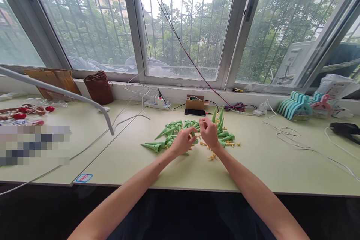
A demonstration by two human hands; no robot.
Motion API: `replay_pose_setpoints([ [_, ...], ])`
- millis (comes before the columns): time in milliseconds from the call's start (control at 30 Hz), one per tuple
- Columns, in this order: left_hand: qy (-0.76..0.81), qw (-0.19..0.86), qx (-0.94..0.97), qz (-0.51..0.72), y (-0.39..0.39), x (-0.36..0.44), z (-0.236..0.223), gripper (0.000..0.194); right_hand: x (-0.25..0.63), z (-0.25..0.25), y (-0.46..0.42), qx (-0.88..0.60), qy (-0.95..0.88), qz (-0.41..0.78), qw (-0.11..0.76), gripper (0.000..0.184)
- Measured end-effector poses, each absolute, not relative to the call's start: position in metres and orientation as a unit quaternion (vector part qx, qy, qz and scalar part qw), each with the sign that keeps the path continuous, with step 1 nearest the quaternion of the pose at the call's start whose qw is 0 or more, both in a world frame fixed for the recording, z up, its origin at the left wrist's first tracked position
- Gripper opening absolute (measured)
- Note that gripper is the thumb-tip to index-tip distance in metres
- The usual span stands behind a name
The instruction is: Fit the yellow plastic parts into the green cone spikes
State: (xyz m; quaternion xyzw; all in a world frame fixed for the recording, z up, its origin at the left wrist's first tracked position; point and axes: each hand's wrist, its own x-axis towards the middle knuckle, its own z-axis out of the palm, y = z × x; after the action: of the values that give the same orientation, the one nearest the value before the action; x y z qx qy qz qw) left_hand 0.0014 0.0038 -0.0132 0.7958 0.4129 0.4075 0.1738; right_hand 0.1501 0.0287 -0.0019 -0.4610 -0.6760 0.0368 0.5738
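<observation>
My left hand [182, 141] is closed around a green plant watering spike [194, 135], partly hidden by my fingers. Just right of it, my right hand [209, 134] pinches a small yellow valve piece [203, 122], mostly covered by the fingertips. Several green cone-shaped spikes [156, 147] lie in a loose heap to the left of and behind my hands. Beyond my right hand, a few green spikes [221, 113] stand with their tips up. Loose yellow valve pieces [212, 157] are scattered under and beside my right wrist.
A black phone [195, 112] lies behind the heap, before a small cardboard box [195, 103]. White cables [292, 144] cross the table right and left. Teal hangers [296, 107] stand far right. A grey curved bar [70, 92] reaches in from the left.
</observation>
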Motion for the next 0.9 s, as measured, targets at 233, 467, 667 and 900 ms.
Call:
replay_pose_setpoints([
  [233, 0.38, 0.118, 0.862, 0.315, 0.0032, 0.004, -0.0202, 0.025, 0.1448, -0.0037, 0.0252, -0.45, -0.686, 0.038, 0.57, 0.035],
  [467, 0.382, 0.126, 0.854, 0.33, 0.0013, 0.006, -0.0194, 0.025, 0.1458, -0.0037, 0.026, -0.448, -0.684, 0.03, 0.575, 0.036],
  [667, 0.397, 0.14, 0.823, 0.382, 0.0018, 0.0081, -0.0199, 0.02, 0.1455, -0.0032, 0.0258, -0.451, -0.679, 0.032, 0.578, 0.037],
  [900, 0.398, 0.123, 0.834, 0.361, -0.0008, 0.0082, -0.0176, 0.022, 0.145, -0.0025, 0.0249, -0.45, -0.679, 0.034, 0.579, 0.036],
])
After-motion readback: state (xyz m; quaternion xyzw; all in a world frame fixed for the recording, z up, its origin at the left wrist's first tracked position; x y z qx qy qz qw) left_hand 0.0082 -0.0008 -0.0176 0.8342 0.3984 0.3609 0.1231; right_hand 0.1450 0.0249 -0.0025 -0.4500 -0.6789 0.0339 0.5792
